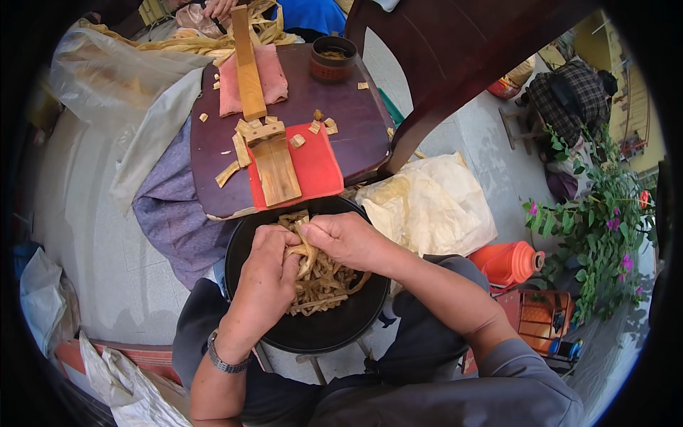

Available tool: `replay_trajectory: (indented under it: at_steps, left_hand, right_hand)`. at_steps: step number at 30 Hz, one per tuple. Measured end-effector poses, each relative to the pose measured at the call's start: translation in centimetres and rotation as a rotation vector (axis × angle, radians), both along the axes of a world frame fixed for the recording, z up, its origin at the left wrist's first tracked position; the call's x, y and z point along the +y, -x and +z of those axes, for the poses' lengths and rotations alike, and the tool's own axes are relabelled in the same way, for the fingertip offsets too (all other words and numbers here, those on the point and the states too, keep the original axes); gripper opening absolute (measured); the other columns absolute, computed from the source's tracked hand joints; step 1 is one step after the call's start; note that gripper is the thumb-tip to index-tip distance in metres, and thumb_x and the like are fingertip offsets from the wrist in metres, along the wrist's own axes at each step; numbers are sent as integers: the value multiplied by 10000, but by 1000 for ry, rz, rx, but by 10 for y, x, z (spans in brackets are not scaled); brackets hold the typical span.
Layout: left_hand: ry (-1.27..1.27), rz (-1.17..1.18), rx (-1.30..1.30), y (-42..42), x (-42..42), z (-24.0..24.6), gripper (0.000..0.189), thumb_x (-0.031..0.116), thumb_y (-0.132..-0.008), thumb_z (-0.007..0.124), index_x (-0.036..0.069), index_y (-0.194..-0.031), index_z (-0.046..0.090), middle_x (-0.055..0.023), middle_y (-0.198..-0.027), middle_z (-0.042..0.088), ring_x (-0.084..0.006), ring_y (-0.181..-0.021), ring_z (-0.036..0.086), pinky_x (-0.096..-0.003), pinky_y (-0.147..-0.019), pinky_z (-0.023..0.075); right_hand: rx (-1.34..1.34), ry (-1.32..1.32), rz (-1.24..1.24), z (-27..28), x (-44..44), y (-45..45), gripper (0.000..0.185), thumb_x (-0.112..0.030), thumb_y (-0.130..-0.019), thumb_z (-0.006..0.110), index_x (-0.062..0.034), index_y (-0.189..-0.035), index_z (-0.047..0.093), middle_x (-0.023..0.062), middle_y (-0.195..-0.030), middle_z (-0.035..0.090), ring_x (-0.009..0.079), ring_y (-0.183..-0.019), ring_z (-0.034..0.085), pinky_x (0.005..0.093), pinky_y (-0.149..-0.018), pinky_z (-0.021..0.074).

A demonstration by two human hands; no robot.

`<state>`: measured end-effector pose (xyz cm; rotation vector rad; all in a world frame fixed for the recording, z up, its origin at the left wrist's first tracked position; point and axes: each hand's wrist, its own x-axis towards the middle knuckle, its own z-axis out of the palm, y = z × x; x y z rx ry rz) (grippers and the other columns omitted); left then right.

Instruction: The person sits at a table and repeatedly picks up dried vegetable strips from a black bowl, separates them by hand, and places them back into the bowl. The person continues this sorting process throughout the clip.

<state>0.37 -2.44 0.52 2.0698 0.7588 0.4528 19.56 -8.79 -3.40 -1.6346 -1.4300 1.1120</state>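
Between my two hands is a tan strip of dried plant-like material [306, 251], folded and pinched at its upper end. My left hand [269, 261], with a metal watch on the wrist, grips the strip from the left. My right hand [341, 240] pinches it from the right with thumb and curled fingers. Both are above a round black pan [341, 333] between my knees. Many short cut pieces [320, 293] of the same tan material lie in the pan, partly hidden by my hands.
A dark wooden chair seat [357, 128] ahead bears a wooden block [275, 171] on red cloth, a wooden bar [248, 69] on pink cloth, and a round container [333, 58]. An orange thermos flask [507, 264] and pale sack [432, 208] are at right. Another person [571, 96] bends forward farther off.
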Motion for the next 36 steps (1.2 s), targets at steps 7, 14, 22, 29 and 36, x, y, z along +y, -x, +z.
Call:
replay_trajectory:
  at_steps: [7,14,22,29,36]
  left_hand:
    - [68,-156,54,0,4,-2,344,-44,-947,547,-27,-1291,541,-224,-1221,588,-404,-1130,604,-407,-988,489]
    - [261,89,-89,-15,5,-24,86,64,-992,620,-11,-1029,642,-116,-941,659,-260,-871,675,-367,-764,536]
    - [1148,100,-525,-38,0,15,203,159,-1006,588,-1,-1126,621,-82,-981,666,-163,-855,645,-300,-765,546]
    - [91,121,-49,-46,-5,-21,252,185,-1011,644,-4,-1173,610,-88,-1065,636,-150,-958,584,-283,-869,482]
    - [218,163,-25,-66,-17,11,294,248,-1005,705,2,-1098,574,-67,-978,569,-160,-903,536,-313,-827,466]
  right_hand:
    - [747,550,110,-5,-4,0,361,-363,-1110,381,-75,-980,556,4,-633,504,106,-522,485,300,-586,515]
    - [121,154,39,26,-4,-15,390,-423,-1041,628,-39,-1040,562,18,-808,599,94,-800,578,276,-686,486]
    - [162,-352,36,35,-16,-38,264,-329,-1045,628,-74,-1110,606,80,-851,667,149,-770,656,323,-711,519]
    - [304,-292,-54,-1,-10,-48,313,-347,-1036,623,-35,-1053,647,118,-858,666,214,-765,634,347,-700,499]
    - [154,-264,-112,1,-17,-48,417,-382,-1090,493,9,-949,530,222,-825,594,383,-760,605,456,-691,470]
